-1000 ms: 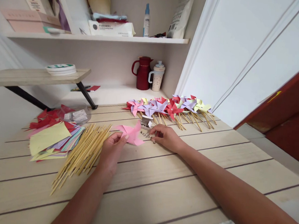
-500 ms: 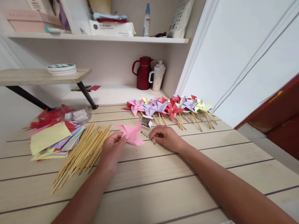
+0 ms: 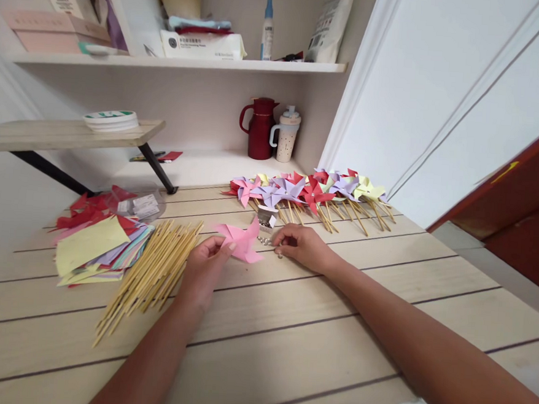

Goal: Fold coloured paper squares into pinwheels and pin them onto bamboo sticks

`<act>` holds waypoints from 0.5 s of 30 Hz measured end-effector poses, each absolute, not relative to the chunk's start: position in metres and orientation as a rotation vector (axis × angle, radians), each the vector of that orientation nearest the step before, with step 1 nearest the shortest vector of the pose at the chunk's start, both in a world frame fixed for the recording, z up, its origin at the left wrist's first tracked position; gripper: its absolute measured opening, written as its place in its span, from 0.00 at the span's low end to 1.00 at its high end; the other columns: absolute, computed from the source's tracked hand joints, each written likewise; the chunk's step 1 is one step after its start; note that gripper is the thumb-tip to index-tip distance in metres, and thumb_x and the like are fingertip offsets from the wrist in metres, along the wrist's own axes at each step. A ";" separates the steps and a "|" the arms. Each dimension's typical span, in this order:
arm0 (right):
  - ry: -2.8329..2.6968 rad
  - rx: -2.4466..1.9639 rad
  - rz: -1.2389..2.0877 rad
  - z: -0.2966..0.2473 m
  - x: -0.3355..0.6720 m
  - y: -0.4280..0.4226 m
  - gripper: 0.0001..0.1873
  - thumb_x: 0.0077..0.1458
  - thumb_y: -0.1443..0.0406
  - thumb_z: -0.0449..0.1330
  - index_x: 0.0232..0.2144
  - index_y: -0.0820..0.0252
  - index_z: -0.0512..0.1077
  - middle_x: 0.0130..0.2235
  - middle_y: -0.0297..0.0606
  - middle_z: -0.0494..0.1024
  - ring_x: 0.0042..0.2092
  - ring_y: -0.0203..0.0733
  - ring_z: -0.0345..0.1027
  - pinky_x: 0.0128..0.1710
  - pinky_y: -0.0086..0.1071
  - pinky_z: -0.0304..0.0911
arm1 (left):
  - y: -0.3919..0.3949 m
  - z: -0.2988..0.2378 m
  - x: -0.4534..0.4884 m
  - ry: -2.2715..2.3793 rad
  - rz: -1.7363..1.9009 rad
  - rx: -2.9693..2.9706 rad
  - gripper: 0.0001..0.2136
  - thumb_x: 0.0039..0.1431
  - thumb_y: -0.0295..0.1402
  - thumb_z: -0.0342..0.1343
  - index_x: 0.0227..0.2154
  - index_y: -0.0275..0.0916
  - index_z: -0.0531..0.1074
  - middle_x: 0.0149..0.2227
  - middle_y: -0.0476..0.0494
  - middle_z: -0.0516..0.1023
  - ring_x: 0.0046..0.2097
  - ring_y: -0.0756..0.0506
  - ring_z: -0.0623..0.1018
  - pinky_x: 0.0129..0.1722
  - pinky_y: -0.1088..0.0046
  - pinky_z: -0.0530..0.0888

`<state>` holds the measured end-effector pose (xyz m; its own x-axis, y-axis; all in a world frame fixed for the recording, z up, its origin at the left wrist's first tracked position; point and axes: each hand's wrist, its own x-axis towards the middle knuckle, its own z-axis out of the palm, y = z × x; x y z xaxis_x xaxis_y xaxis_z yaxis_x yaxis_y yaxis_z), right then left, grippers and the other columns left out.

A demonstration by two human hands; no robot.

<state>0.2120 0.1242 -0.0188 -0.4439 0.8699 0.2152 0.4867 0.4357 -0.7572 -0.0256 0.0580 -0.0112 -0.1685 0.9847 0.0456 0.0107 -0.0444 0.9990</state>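
Between the thumb and fingers of my left hand [image 3: 207,262] is a pink paper pinwheel [image 3: 243,242], its blades folded and no stick on it. My right hand [image 3: 304,247] is at the table just right of it, fingertips pinched together beside a small heap of shiny pins [image 3: 265,241]. Whatever those fingertips hold is too small to make out. One loose pin [image 3: 280,255] lies below them. Behind the heap stands a small open box [image 3: 266,218] with more pins in it. Thin wooden sticks [image 3: 151,274] lie in a pile left of my left hand.
Finished pinwheels [image 3: 293,191] in several colours lie in a row at the back. Coloured paper sheets [image 3: 91,245] and red paper pieces [image 3: 84,210] are stacked at left, under a raised shelf [image 3: 131,135]. A red jug [image 3: 260,130] and a cup [image 3: 287,135] stand behind.
Both hands stay almost where they were; the whole view has shifted slightly. The pink pinwheel is still in my left hand, and my right fingertips remain by the pins.
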 end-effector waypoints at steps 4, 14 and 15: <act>-2.072 -1.173 0.833 -0.018 0.212 0.124 0.01 0.50 0.68 0.65 0.29 0.59 0.76 0.34 0.36 0.77 0.33 0.38 0.68 0.33 0.31 0.63 | 0.059 -0.012 -0.026 1.327 1.355 1.189 0.10 0.50 0.41 0.64 0.28 0.39 0.77 0.29 0.50 0.75 0.32 0.48 0.69 0.35 0.74 0.63; -2.055 -1.130 0.806 -0.016 0.211 0.122 0.05 0.53 0.69 0.60 0.28 0.60 0.76 0.35 0.39 0.80 0.37 0.42 0.71 0.39 0.35 0.64 | 0.059 -0.015 -0.028 1.338 1.335 1.211 0.10 0.52 0.40 0.63 0.29 0.38 0.76 0.30 0.50 0.75 0.34 0.48 0.70 0.37 0.74 0.64; -2.013 -1.126 0.868 -0.016 0.212 0.122 0.05 0.54 0.68 0.60 0.28 0.60 0.76 0.35 0.40 0.80 0.37 0.42 0.72 0.40 0.35 0.64 | 0.059 -0.015 -0.028 1.341 1.335 1.215 0.10 0.52 0.40 0.63 0.29 0.38 0.76 0.30 0.50 0.75 0.34 0.48 0.70 0.37 0.75 0.64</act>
<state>0.2119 0.1222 -0.0162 -0.4075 0.8849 0.2256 0.4433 0.4077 -0.7983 -0.0279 0.0587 -0.0152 -0.1520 0.9867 0.0573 0.0615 -0.0484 0.9969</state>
